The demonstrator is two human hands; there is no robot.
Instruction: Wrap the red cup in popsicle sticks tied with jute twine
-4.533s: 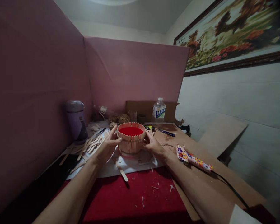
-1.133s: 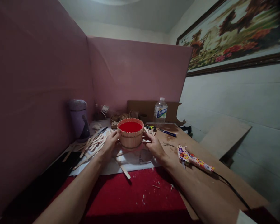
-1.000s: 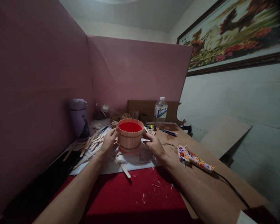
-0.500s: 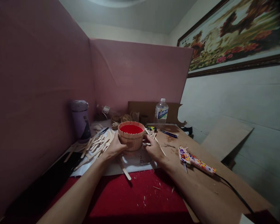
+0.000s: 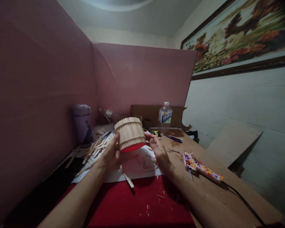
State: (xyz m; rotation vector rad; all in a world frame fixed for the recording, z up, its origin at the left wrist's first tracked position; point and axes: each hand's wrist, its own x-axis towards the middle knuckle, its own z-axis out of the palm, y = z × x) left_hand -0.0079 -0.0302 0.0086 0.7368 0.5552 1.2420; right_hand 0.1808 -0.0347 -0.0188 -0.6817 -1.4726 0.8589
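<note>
Stick tub: the round wooden stick tub (image 5: 130,133) is between both hands above the white paper (image 5: 139,167), tilted, its red end facing down and toward the wearer.
Left hand: the left hand (image 5: 111,151) is partly curled, thumb on the tub's left wall, gripping it.
Right hand: the right hand (image 5: 159,153) is loosely bent, fingertips at the tub's right side, sharing the hold.
Step in hand: apparently handling the tub to look it over (a judgement from the tilt).
Next move: any further turn calls for matched, gentle pressure, as glued sticks could come loose if squeezed.
Glue gun: the flower-patterned glue gun (image 5: 201,167) lies untouched on the brown tabletop (image 5: 230,198), near the right forearm.
Loose sticks: a heap of loose sticks (image 5: 98,148) lies left of the tub, well within view.
Hidden: the left fingers behind the tub, and its far wall; whether the red end is mouth or base is unclear.
Cut off: the glue gun's cord, at the lower edge.
</note>
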